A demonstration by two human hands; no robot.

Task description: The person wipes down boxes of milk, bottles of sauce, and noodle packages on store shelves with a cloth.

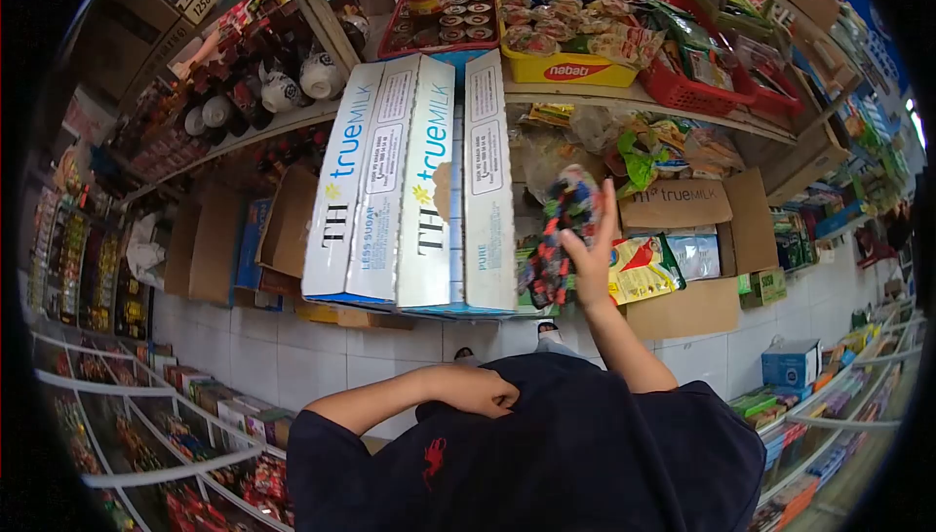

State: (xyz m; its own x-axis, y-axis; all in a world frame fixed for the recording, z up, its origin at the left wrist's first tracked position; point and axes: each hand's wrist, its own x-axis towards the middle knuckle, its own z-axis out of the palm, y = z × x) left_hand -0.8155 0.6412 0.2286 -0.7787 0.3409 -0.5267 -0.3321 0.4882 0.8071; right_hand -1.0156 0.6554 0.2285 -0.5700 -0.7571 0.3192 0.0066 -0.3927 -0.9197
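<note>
My right hand (pixel 593 259) holds a dark cloth (pixel 564 244) with red, green and blue patches, bunched between the thumb and the stretched fingers. The cloth hangs beside the right edge of the white milk cartons. My left hand (pixel 480 392) is curled into a loose fist against the front of my dark shirt (pixel 526 454), and nothing shows in it. Before me stand long white TH true MILK boxes (pixel 363 181), side by side. The middle box (pixel 424 239) has a torn brown patch on its face.
Above right, a yellow Nabati tray (pixel 567 72) and red baskets (pixel 687 88) of packets sit on a shelf. An opened cardboard box (pixel 751 230) stands low at right, near a yellow packet (pixel 645 269). Bottles (pixel 258 103) line the left shelf. Stocked racks (pixel 146 473) curve behind me.
</note>
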